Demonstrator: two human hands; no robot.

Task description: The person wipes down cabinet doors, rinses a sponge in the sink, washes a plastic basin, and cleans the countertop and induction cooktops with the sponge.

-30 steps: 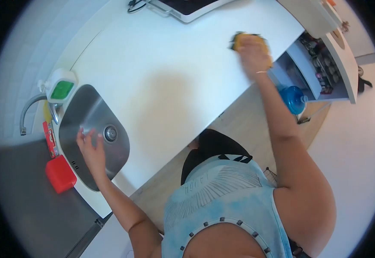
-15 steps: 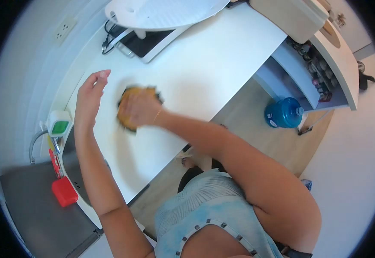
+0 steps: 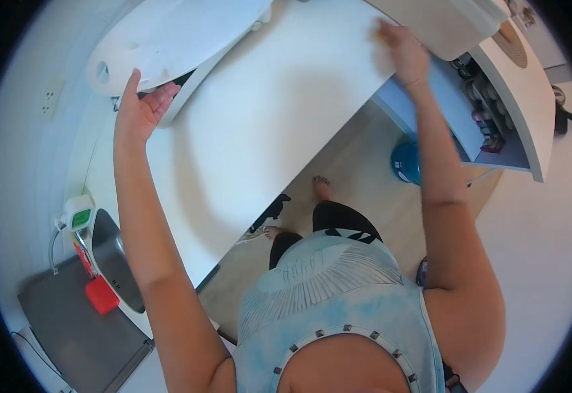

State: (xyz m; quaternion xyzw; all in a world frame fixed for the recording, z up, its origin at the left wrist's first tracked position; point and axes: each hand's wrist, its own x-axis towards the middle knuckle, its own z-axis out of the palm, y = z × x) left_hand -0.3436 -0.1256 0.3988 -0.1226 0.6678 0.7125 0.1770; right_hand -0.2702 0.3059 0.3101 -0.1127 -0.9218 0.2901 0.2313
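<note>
My left hand (image 3: pixel 143 114) is raised at the rim of a large white plastic oval piece (image 3: pixel 188 39) with a hole in one end. Its thumb and fingers are spread, with nothing held; whether they touch the rim I cannot tell. At the far right of the white countertop (image 3: pixel 266 118), my right hand (image 3: pixel 407 56) is closed around a yellow cloth (image 3: pixel 382 31). Only a blurred bit of the cloth shows past the fingers. Under the plastic piece, part of a flat black-topped appliance (image 3: pixel 184 82) is visible.
A beige box-like item (image 3: pixel 437 26) stands beside my right hand, above open shelves (image 3: pixel 456 118). A blue water jug (image 3: pixel 404 162) is on the floor. At lower left are a sink (image 3: pixel 106 242), a green-labelled white bottle (image 3: pixel 79 213) and a red container (image 3: pixel 102 295).
My right hand has carried the cloth from the counter's middle to its far right end. My left hand has moved up to the plastic piece, fingers now spread. The view has shifted.
</note>
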